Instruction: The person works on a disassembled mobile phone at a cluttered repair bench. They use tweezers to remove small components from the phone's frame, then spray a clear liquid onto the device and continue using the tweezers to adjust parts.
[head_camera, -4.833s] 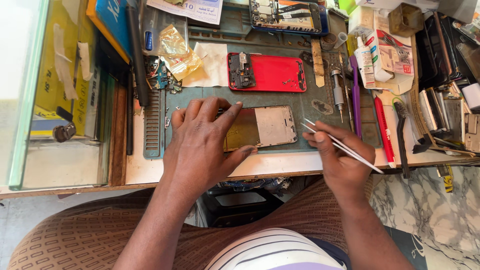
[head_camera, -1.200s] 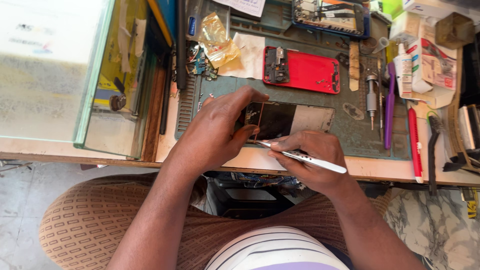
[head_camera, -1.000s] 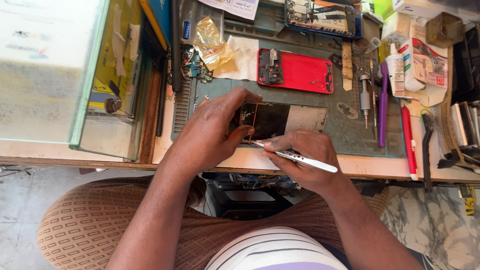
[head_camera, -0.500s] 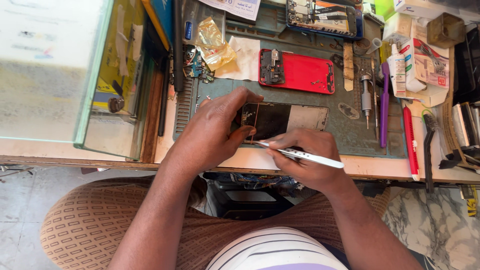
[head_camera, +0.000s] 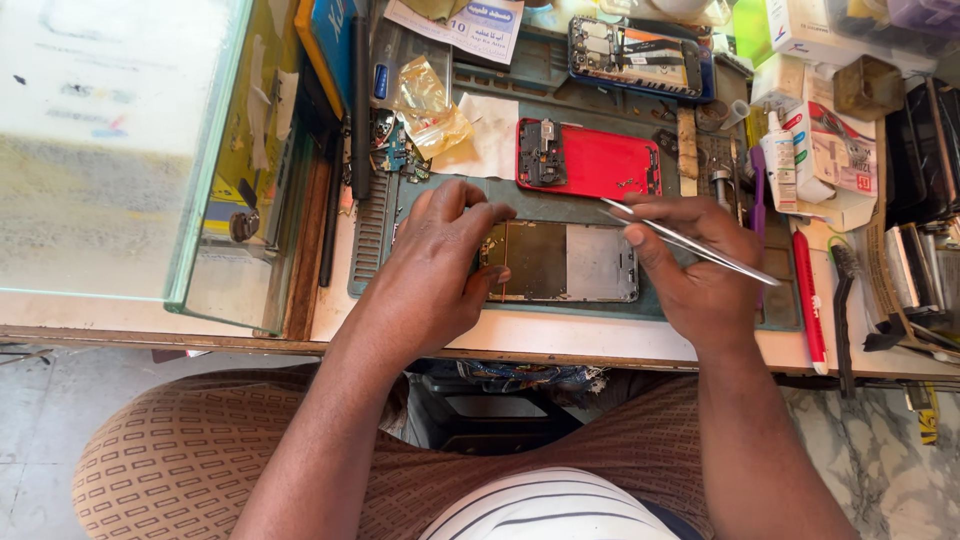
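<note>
I see the left hand (head_camera: 435, 270) pinching the left end of the opened phone frame (head_camera: 565, 262), which lies flat on the green mat (head_camera: 600, 205) on the tabletop (head_camera: 560, 335). Right hand (head_camera: 695, 265) grips metal tweezers (head_camera: 690, 243), tips above the frame's upper right edge, just below the red back cover (head_camera: 590, 160).

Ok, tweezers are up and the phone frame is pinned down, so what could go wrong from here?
1. The tweezers in the right hand point toward the red back cover; a slip might scratch it.
2. The left hand holds only one end of the open phone frame, so it may pivot.
</note>
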